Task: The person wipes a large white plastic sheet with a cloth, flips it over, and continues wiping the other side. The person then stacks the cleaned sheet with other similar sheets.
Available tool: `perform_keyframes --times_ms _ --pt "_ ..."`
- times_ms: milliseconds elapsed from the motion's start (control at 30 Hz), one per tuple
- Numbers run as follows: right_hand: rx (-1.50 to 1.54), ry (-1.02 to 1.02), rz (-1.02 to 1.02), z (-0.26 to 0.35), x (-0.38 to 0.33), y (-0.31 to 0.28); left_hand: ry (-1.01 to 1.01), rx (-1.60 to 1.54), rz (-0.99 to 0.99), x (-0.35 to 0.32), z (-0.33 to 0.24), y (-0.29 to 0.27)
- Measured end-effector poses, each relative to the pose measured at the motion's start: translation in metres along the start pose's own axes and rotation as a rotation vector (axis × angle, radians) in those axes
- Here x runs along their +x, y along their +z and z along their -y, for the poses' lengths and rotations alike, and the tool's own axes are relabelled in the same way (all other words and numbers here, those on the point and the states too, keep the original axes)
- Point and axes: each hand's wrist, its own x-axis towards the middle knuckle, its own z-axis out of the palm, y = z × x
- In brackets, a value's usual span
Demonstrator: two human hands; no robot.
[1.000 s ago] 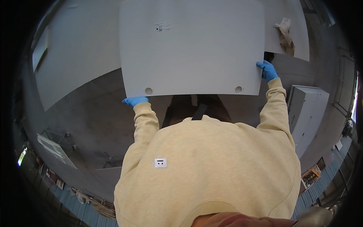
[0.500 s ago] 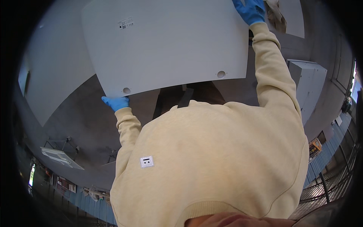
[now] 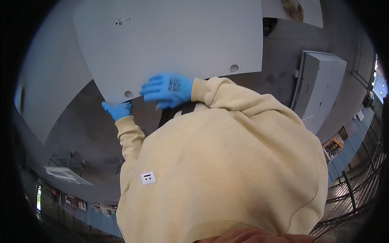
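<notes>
A large white panel (image 3: 174, 36) lies in front of me, with a small printed label (image 3: 122, 19) and two round recesses near its closest edge. At the panel's near left corner, my blue-gloved left hand (image 3: 117, 110) is closed on the edge, with the fingers partly hidden. My blue-gloved right hand (image 3: 168, 89) reaches across over the near edge, slightly blurred, its fingers stretched out toward the left and holding nothing. I cannot tell whether it touches the panel. Its fingertips are close to the left recess (image 3: 128, 94).
Another pale sheet (image 3: 52, 81) extends on the left. To the right a white boxy cabinet (image 3: 320, 83) stands on the grey floor (image 3: 279, 83). A white slatted piece (image 3: 67, 174) rests on a wheeled frame at lower left. Brown paper (image 3: 293, 10) lies at far right.
My right hand has left the panel's far right edge and come back toward the near left edge. My left hand keeps its corner. The panel appears shifted slightly left and farther away.
</notes>
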Motion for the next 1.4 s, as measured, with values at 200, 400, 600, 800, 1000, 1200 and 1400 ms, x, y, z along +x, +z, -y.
perform_keyframes --times_ms 200,400,600,800,1000,1200,1400 --pt "-0.871 0.472 -0.568 -0.037 -0.131 -0.133 -0.062 -0.302 0.087 0.029 0.000 -0.006" --pt "-0.198 0.493 0.156 0.094 -0.274 0.031 -0.080 -0.382 0.245 0.008 -0.017 0.006" --pt "-0.639 0.636 -0.404 0.082 -0.220 -0.034 0.298 0.047 0.426 0.046 0.021 -0.022" --pt "-1.047 0.766 -0.761 0.017 -0.177 -0.056 -0.234 -0.624 0.352 -0.005 -0.023 0.011" --pt "-0.853 0.760 -0.371 -0.031 -0.024 -0.012 -0.387 -0.685 0.501 -0.027 -0.033 -0.009" --pt "-0.258 0.046 0.302 0.038 0.073 0.134 -0.212 -0.164 0.433 -0.043 -0.040 -0.022" --pt "-0.047 -0.114 0.085 0.028 0.049 0.052 -0.373 -0.523 0.471 -0.056 -0.024 -0.026"
